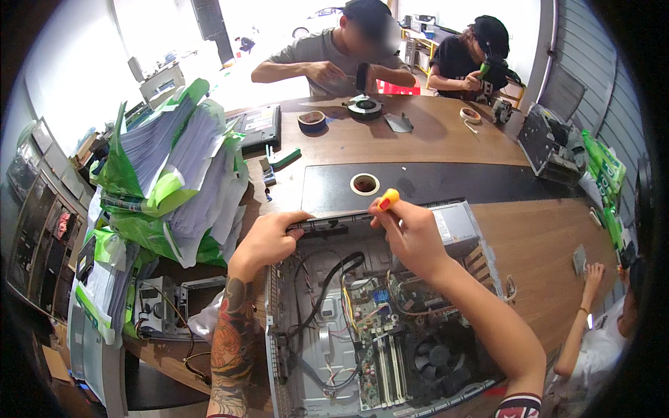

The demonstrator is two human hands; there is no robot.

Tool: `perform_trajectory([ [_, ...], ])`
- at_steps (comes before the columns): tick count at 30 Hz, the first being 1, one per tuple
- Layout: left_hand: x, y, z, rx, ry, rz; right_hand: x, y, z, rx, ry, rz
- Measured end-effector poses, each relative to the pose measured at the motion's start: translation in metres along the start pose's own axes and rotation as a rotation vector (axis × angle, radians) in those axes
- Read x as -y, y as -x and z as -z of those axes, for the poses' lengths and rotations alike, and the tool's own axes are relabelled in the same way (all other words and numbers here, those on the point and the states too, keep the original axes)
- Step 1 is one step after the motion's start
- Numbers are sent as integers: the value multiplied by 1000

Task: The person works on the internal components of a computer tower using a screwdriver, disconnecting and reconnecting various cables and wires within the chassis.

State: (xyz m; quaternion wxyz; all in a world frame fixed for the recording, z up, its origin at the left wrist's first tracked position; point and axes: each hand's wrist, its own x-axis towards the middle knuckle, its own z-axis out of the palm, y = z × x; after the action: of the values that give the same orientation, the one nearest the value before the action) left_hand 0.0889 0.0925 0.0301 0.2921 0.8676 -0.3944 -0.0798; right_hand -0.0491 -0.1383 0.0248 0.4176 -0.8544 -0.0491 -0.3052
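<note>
An opened desktop computer case (327, 279) lies before me, its inside facing up. In it show a green circuit board (380, 348), a dark fan (436, 357), bundled cables and a metal power supply (456, 224) at the far right corner. My left hand (268, 242) is closed on the far left corner of the case, the fingers over its rim. Above the far edge, my right hand (414, 233) grips a screwdriver by its yellow and red handle (388, 199). The screwdriver's tip is hidden from this view.
A tall stack of papers in green wrapping (164, 167) stands at left, above a metal drive frame (160, 306). Tape rolls (364, 184) (311, 122) and a green-handled tool (284, 159) lie beyond the case. Two people work across the table; another person's hand (594, 273) rests at right.
</note>
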Motion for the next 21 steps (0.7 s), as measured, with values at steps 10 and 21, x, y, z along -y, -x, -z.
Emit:
perform_trajectory([
  [10, 15, -5, -3, -8, -6, 24, -13, -8, -11, 52, -125, -114],
  [21, 12, -2, -7, -84, 11, -107, 6, -4, -4, 56, -253, -201],
])
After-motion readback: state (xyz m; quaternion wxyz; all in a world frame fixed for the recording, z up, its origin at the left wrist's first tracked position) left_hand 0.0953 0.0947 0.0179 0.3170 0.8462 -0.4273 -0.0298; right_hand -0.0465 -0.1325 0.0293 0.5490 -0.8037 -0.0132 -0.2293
